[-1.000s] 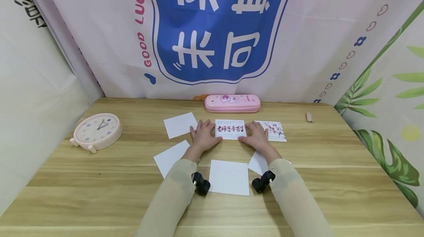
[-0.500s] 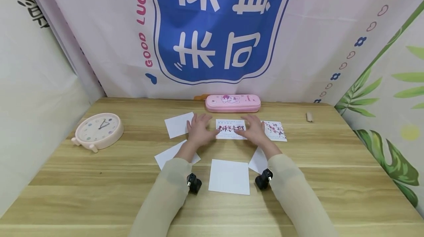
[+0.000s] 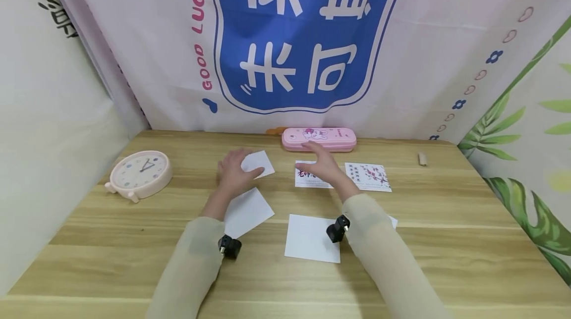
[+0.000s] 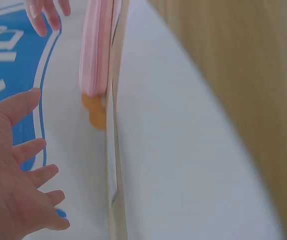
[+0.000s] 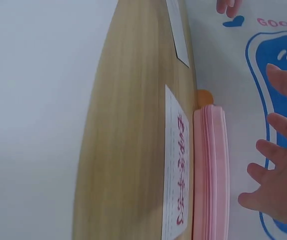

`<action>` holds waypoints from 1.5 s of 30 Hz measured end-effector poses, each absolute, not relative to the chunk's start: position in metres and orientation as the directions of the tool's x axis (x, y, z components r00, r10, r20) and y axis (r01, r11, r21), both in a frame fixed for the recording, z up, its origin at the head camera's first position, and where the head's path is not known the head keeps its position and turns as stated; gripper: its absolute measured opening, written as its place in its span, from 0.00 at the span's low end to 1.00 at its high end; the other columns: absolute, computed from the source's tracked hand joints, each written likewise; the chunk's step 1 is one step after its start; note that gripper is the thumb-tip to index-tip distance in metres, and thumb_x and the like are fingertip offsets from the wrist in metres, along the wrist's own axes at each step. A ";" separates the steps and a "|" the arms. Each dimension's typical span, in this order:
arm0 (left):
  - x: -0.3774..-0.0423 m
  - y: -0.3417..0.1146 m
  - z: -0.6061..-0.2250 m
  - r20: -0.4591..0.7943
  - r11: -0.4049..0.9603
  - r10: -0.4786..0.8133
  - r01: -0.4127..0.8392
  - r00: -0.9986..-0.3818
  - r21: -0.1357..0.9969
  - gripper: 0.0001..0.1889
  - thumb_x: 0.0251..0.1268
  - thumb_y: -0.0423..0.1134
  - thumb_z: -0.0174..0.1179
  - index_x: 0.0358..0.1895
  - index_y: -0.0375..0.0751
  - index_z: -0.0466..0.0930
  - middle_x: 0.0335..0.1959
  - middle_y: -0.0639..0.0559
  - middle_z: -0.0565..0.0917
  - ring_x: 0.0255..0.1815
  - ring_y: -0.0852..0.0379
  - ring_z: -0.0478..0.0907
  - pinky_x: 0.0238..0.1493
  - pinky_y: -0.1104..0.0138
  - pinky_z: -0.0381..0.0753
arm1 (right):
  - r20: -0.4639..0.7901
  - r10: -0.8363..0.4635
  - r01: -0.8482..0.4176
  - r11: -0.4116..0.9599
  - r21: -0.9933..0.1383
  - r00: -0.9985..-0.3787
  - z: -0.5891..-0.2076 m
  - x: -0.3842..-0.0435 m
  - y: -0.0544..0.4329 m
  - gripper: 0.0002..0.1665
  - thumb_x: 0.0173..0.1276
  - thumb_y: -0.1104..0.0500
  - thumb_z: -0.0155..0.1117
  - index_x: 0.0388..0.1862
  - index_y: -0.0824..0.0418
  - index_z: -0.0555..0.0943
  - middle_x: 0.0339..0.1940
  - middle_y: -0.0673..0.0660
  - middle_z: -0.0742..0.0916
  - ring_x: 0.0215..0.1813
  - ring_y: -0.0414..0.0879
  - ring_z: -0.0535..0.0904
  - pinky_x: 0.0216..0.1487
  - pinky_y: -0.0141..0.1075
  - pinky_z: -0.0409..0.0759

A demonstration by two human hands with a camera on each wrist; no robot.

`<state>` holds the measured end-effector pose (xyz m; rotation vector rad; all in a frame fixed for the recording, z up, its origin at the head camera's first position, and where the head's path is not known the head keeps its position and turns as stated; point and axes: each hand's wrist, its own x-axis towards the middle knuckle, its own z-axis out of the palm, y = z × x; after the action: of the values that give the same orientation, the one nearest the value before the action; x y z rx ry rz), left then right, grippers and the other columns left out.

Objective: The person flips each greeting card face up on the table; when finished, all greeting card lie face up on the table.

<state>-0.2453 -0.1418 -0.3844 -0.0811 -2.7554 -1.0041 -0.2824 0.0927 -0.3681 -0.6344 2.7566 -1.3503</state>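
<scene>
Over the upper left blank card hovers my left hand, fingers spread and holding nothing; it covers the card's left part. In the left wrist view the hand is seen apart from any card. My right hand is above the card with red Chinese writing, hiding its right part. Spread fingers with nothing between them show in the right wrist view, where the written card lies flat. To the right is a card with a plum-blossom print.
Blank white cards lie nearer, one at lower left and one at front centre; another is mostly under the right sleeve. A pink pencil case sits at the back, a round clock at left, a small tan object at right.
Both hands have let go of the written card's sides and risen. They have moved left, the left hand to the upper left blank card, the right hand over the written card.
</scene>
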 end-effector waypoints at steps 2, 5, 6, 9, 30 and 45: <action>-0.243 -0.151 -0.386 0.209 0.763 -0.025 0.116 -0.978 0.636 0.32 0.49 0.51 0.60 0.57 0.39 0.65 0.60 0.40 0.62 0.62 0.42 0.49 0.56 0.44 0.35 | 0.175 -0.384 -0.379 0.558 -0.738 -0.907 -0.368 -0.283 0.086 0.38 0.50 0.53 0.66 0.59 0.63 0.65 0.63 0.63 0.63 0.64 0.53 0.54 0.61 0.45 0.49; -0.242 -0.164 -0.388 0.202 0.777 -0.030 0.105 -0.979 0.621 0.33 0.49 0.51 0.59 0.58 0.37 0.64 0.61 0.39 0.60 0.62 0.40 0.49 0.55 0.42 0.35 | 0.174 -0.416 -0.408 0.582 -0.704 -0.893 -0.368 -0.284 0.074 0.38 0.49 0.53 0.66 0.59 0.63 0.65 0.62 0.63 0.64 0.63 0.53 0.54 0.61 0.46 0.49; -0.241 -0.168 -0.388 0.199 0.784 -0.033 0.098 -0.979 0.613 0.33 0.50 0.51 0.59 0.58 0.37 0.64 0.61 0.39 0.60 0.62 0.40 0.49 0.55 0.41 0.36 | 0.166 -0.422 -0.410 0.594 -0.692 -0.891 -0.369 -0.284 0.070 0.39 0.49 0.51 0.66 0.60 0.62 0.65 0.63 0.62 0.64 0.63 0.53 0.54 0.61 0.47 0.48; -0.240 -0.177 -0.387 0.180 0.801 -0.043 0.074 -0.983 0.594 0.33 0.50 0.52 0.58 0.58 0.38 0.63 0.62 0.38 0.58 0.62 0.39 0.48 0.54 0.40 0.36 | 0.152 -0.437 -0.423 0.631 -0.650 -0.886 -0.371 -0.286 0.056 0.41 0.49 0.49 0.66 0.61 0.59 0.64 0.62 0.60 0.65 0.63 0.53 0.56 0.60 0.50 0.47; -0.241 -0.207 -0.411 -0.008 0.842 -0.082 -0.073 -0.997 0.535 0.44 0.48 0.64 0.51 0.65 0.41 0.52 0.65 0.34 0.45 0.63 0.34 0.35 0.51 0.37 0.27 | -0.015 -0.390 -0.350 0.841 -0.412 -0.921 -0.397 -0.293 0.011 0.41 0.53 0.37 0.56 0.64 0.52 0.60 0.66 0.56 0.58 0.66 0.53 0.48 0.57 0.59 0.36; -0.240 -0.203 -0.422 -0.003 0.897 -0.097 -0.088 -0.995 0.433 0.40 0.50 0.63 0.50 0.62 0.39 0.58 0.64 0.32 0.45 0.63 0.34 0.34 0.51 0.37 0.28 | -0.055 -0.403 -0.364 0.871 -0.330 -0.914 -0.406 -0.293 0.006 0.33 0.55 0.40 0.55 0.57 0.54 0.69 0.64 0.58 0.62 0.65 0.54 0.48 0.58 0.59 0.37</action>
<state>-0.2402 -0.2029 -0.4220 0.1484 -3.0414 -0.6923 -0.2932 0.0063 -0.4060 -0.6012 2.9203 -0.4786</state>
